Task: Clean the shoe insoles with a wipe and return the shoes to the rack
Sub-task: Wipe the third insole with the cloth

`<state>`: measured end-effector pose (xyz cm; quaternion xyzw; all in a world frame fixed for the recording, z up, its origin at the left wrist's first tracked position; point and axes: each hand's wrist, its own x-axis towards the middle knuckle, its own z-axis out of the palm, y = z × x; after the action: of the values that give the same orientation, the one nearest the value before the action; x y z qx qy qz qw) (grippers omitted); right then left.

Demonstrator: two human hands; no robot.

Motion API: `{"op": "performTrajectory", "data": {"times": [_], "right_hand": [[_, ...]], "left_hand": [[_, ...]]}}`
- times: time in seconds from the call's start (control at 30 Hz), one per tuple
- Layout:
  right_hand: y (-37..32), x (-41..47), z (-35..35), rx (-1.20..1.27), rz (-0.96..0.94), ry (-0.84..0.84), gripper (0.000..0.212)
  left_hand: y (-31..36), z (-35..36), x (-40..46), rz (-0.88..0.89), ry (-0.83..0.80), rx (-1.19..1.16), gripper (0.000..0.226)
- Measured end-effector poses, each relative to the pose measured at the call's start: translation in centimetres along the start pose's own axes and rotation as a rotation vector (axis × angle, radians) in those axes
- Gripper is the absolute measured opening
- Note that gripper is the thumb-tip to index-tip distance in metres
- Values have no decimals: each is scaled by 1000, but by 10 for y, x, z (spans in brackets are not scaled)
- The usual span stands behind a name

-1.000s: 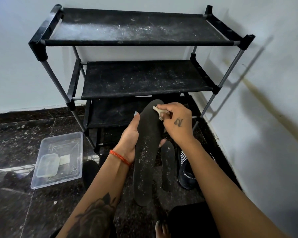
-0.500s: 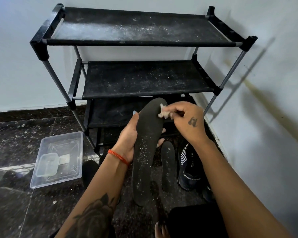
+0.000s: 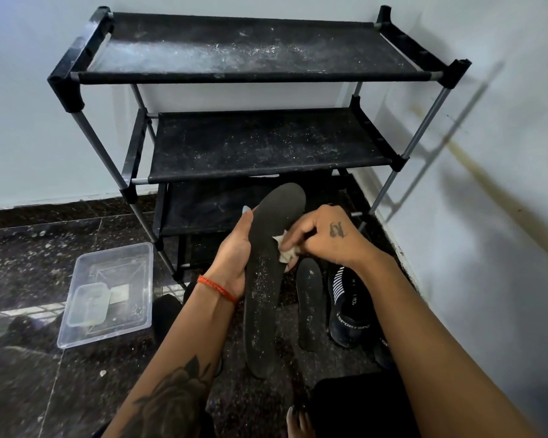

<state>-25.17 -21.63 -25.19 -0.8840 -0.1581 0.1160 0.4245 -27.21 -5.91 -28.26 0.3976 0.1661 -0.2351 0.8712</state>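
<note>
There, before the dusty black three-tier rack (image 3: 257, 143) and clear plastic tub (image 3: 108, 292), the left hand (image 3: 234, 257) gripped a long black insole (image 3: 266, 279) toe-up, while the right hand (image 3: 326, 238) pinched a crumpled white wipe (image 3: 286, 252) against it.

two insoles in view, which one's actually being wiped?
The longer insole, held up in the left hand; the right hand presses the wipe on it. The shorter insole lies untouched on the floor beside the dark shoe.

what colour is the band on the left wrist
Red-orange band, seen in the head view.
</note>
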Motion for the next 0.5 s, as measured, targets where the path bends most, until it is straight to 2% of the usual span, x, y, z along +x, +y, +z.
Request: {"op": "performTrajectory", "data": {"times": [0.07,0.13,0.2,0.33,0.43,0.5], "right_hand": [[5,1,-6,-137,22,222,38],[7,3,-7,-80,-3,537,32],[7,9,-3,-4,-52,679,28],[10,16,8,-2,25,566,24],[7,14,7,84,95,511,16],[2,10,4,158,165,414,19]], "left_hand": [[1,1,0,-7,20,-35,52],[2,0,1,-39,-2,-64,58],[1,0,-1,-53,-40,-72,62],[-2,1,-3,11,-129,-49,44],[0,0,-4,23,-151,-57,46],[1,-1,-2,33,-131,-64,49]]}}
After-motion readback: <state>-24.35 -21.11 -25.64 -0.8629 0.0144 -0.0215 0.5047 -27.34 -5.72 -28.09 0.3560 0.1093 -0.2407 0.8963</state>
